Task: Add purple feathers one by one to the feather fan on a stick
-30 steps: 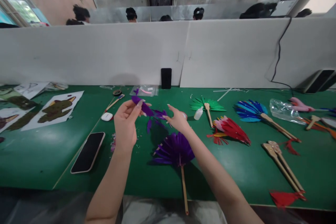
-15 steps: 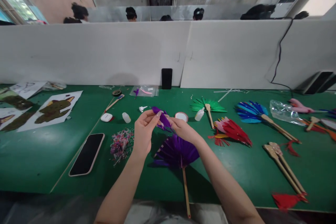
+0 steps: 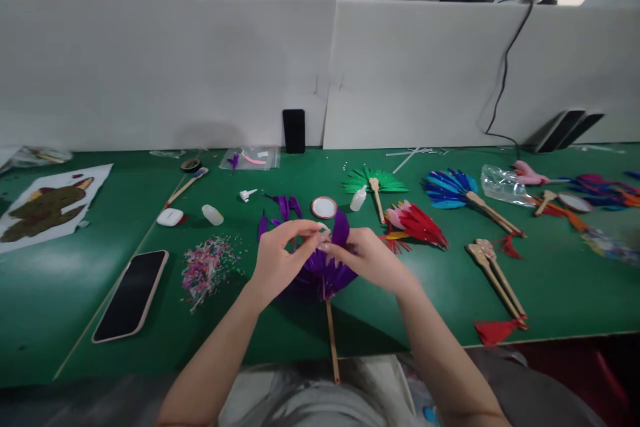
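Observation:
Over the purple feather fan [image 3: 327,277], my two hands meet fingertip to fingertip. A single purple feather [image 3: 341,228] stands up from the fingers of my right hand [image 3: 373,257], which is closed on it. My left hand [image 3: 283,253] is pinched near the feather's lower end; what lies between its fingertips is too small to make out. The fan lies on the green table with its wooden handle [image 3: 333,340] toward me, partly covered by my hands. Loose purple feathers [image 3: 285,205] lie just behind my left hand.
Left: a phone [image 3: 133,295], confetti-like bits [image 3: 207,270] and a small bottle [image 3: 213,215]. Behind the hands stand a round white lid [image 3: 324,207] and a glue bottle [image 3: 359,198]. Green [image 3: 375,183], red [image 3: 417,225] and blue [image 3: 450,188] feather pieces lie right. A white partition [image 3: 200,73] closes the back.
My hands have come lower and nearer the fan. The purple feather now points upward at my right hand. Loose purple feathers show on the table behind. The view has shifted right and down.

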Demonstrator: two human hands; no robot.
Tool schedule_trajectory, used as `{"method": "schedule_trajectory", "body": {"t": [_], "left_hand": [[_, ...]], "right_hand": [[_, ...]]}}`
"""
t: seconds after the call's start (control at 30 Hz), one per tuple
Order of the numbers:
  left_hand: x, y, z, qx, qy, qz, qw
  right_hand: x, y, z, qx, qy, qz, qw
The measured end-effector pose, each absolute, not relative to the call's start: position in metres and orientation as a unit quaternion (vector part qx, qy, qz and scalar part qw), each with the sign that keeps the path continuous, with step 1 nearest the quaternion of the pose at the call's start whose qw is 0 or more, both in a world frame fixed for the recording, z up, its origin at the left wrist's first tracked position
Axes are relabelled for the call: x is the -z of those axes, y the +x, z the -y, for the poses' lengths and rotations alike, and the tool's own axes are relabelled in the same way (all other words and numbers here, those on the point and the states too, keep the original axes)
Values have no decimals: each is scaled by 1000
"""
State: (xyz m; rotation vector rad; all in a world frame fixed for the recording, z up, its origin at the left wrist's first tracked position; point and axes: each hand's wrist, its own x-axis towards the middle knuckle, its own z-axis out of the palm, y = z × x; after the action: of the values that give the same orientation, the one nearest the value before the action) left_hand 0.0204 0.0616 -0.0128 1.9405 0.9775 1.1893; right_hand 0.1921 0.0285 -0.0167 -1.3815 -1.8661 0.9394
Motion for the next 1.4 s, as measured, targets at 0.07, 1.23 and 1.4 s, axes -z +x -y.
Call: {"method": "schedule_trajectory", "body": {"t": [0.07, 1.23, 1.4], "left_hand": [[16, 23, -59, -428, 760, -361, 330], [91, 17, 6, -309, 634, -587, 398], [103, -14, 5, -310, 617, -618, 375]], "right_hand": [[18, 200, -21, -325, -515, 740, 287], [93, 245, -6, -420, -597, 521, 442], [103, 236, -17, -404, -595, 581, 380]]}}
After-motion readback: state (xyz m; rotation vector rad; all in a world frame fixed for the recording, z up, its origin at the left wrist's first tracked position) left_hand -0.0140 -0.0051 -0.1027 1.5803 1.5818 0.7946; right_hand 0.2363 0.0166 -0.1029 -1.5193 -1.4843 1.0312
